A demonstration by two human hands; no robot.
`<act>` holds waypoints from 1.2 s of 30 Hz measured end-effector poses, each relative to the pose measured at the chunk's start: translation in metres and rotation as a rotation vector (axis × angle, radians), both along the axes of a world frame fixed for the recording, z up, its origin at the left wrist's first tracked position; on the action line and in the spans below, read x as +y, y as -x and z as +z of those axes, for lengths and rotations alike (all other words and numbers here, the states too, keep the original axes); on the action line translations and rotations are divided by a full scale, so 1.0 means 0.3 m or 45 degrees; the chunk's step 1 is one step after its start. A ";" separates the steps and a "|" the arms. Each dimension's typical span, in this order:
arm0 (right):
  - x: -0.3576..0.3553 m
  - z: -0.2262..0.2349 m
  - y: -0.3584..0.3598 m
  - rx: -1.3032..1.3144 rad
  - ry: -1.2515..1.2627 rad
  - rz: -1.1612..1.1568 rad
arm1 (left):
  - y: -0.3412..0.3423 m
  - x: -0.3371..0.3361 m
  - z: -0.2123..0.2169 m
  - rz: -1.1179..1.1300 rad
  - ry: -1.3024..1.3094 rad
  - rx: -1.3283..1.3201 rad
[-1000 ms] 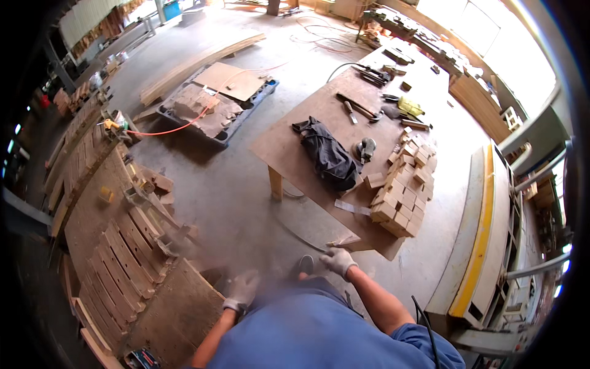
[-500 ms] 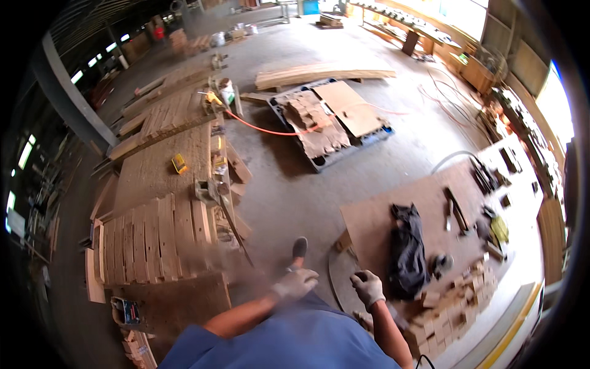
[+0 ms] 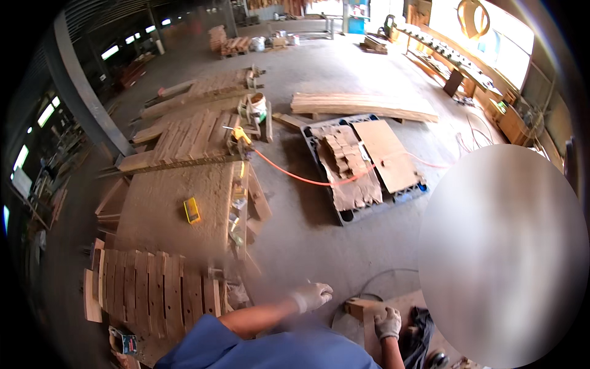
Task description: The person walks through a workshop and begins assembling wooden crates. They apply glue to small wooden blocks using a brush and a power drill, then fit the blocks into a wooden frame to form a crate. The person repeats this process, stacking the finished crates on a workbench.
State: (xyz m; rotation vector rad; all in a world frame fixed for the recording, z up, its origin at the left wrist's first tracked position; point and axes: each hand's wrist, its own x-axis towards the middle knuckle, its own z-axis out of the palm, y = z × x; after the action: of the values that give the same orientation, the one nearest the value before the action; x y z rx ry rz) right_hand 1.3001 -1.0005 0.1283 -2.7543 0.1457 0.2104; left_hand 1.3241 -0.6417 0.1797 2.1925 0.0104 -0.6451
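Note:
My left hand (image 3: 312, 296), in a pale work glove, hangs in front of my body over the floor. Its fingers are curled together and nothing shows in them. My right hand (image 3: 388, 323), gloved too, is at the near edge of a board-topped table (image 3: 402, 302) on the right. Its fingers are bent inward, hiding whatever they may hold. Beside it lies a dark cloth (image 3: 421, 332). A row of slotted wooden boards (image 3: 142, 289) lies on the bench to my left, with a yellow case (image 3: 192, 210) on the dusty bench top beyond.
Ahead, a pallet (image 3: 344, 216) on the floor carries cardboard (image 3: 386, 157) and stacked wood blocks (image 3: 345, 155). An orange hose (image 3: 295, 176) runs across to it from a yellow air gun (image 3: 241, 134). Long timbers (image 3: 362, 106) lie behind. A round blur hides the right side.
My view has tilted up and shifted left, so the benches and pallet sit lower and farther right. Both gloved hands appear lower. A grey blur now covers the right-hand table.

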 end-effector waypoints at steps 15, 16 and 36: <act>0.070 0.037 -0.322 0.488 0.205 -0.144 | -0.422 0.045 -0.062 -0.120 -0.050 -0.141; 0.063 0.039 -0.356 0.512 0.195 -0.135 | -0.497 0.049 -0.070 -0.178 -0.069 -0.180; -0.087 0.024 -0.922 1.377 -0.094 -0.590 | -1.738 -0.201 -0.208 -0.496 0.037 -0.080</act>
State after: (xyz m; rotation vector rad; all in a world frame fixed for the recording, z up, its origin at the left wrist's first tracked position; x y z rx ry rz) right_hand 1.5766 -1.0267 0.1354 -2.1403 0.9881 1.4760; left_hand 1.8456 -0.7021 0.1172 2.2027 -0.4658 -0.7823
